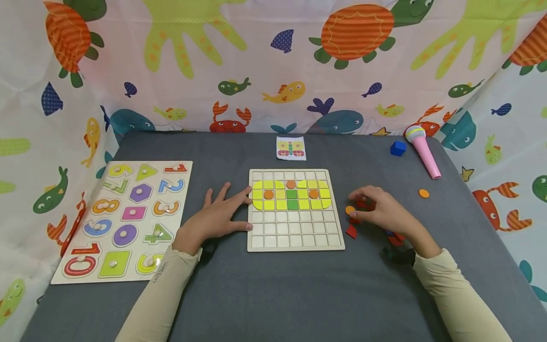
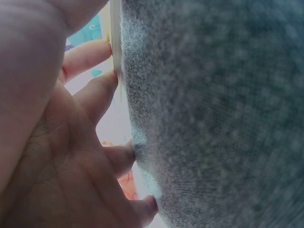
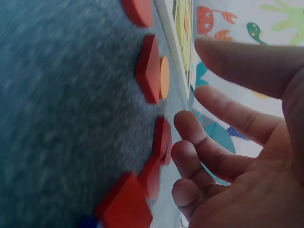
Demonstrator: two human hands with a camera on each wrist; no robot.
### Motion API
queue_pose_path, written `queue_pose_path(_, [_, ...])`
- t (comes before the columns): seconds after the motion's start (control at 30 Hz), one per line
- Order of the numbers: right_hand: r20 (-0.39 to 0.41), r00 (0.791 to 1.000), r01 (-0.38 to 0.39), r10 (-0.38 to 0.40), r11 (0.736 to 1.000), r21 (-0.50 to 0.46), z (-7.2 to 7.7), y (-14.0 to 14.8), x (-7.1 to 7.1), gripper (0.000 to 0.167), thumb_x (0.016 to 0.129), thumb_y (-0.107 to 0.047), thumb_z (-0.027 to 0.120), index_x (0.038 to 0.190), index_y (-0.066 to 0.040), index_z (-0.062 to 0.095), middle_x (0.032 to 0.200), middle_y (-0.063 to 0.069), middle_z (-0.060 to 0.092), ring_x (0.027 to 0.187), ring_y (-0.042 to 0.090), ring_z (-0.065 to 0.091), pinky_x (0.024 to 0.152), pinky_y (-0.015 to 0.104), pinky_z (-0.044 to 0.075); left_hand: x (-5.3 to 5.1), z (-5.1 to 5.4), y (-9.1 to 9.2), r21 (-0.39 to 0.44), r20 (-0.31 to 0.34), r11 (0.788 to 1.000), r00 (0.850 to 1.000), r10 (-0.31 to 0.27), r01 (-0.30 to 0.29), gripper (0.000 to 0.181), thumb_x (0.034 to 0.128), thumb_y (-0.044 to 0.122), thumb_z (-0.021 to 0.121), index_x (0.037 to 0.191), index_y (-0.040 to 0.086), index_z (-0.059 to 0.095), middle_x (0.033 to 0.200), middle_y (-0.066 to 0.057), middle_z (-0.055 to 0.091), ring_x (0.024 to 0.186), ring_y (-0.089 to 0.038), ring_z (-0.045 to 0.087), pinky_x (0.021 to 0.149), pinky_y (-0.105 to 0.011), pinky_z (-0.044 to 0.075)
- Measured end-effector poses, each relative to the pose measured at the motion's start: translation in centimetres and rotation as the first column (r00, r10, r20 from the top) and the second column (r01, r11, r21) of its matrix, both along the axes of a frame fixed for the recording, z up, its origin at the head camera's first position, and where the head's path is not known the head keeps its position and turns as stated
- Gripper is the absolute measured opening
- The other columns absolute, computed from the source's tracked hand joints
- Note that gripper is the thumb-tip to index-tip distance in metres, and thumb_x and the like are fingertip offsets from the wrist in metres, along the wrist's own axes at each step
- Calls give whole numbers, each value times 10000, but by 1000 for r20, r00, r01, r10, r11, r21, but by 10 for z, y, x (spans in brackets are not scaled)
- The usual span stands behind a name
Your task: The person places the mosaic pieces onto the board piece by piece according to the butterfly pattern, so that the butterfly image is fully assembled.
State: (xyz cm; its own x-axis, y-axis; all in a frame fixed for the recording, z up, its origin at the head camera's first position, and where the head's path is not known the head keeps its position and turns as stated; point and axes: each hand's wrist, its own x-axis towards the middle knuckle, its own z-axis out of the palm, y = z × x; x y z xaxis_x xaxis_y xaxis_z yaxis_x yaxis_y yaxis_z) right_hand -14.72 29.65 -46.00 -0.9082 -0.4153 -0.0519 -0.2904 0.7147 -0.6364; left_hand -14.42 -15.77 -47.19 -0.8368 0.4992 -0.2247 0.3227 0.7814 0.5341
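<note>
A pale gridded board [image 1: 295, 241] bears yellow, green and orange pieces across its upper rows. Spread on its left side, my left hand [image 1: 212, 220] touches the rim with fingertips and thumb; in the left wrist view this hand [image 2: 71, 156] has two fingertips at the board's edge [image 2: 115, 35]. My right hand [image 1: 384, 213] hovers right of the board, over red pieces [image 1: 351, 232] and beside an orange disc [image 1: 350, 210]. The right wrist view shows that hand [image 3: 247, 161] with loosely bent fingers holding nothing, near the disc [image 3: 164, 77] and red pieces [image 3: 126, 204].
A number and shape puzzle [image 1: 131, 280] lies at the left. Behind the board is a small picture card [image 1: 291, 148]. A blue cube [image 1: 398, 148], a pink toy microphone [image 1: 425, 154] and another orange disc [image 1: 424, 193] are at the right. Patterned cloth surrounds the table's back and sides.
</note>
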Motion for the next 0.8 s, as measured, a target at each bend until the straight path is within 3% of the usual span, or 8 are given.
queue_pose_path(0.2, [29, 1000, 8, -9, 999, 39, -2, 8, 3, 405, 940, -276, 867, 1247, -57, 719, 1234, 135, 639, 1169, 332, 465, 926, 505, 431, -1, 0, 0, 0, 6, 1000, 1000, 7, -7, 1013, 954, 469, 813, 1732, 186, 229, 1607, 17, 531, 1626, -440, -37, 1207, -712, -144])
queue_pose_path(0.4, [55, 998, 13, -18, 996, 86, -4, 9, 8, 311, 915, -290, 893, 1119, -118, 733, 1193, 125, 580, 1157, 349, 427, 877, 484, 427, -1, 0, 0, 8, 6, 1000, 1000, 5, -5, 1006, 954, 468, 813, 1729, 181, 240, 1608, 7, 531, 1626, -441, -35, 1205, -711, -149])
queue_pose_path(0.8, [-1, 1000, 3, -2, 994, 113, -6, 11, 13, 175, 937, -125, 852, 1029, -100, 705, 1087, 76, 636, 1057, 322, 505, 869, 483, 435, 0, -1, 0, 13, 10, 1000, 1000, 0, 0, 995, 963, 459, 807, 1730, 181, 237, 1610, 7, 529, 1627, -434, -35, 1208, -706, -150])
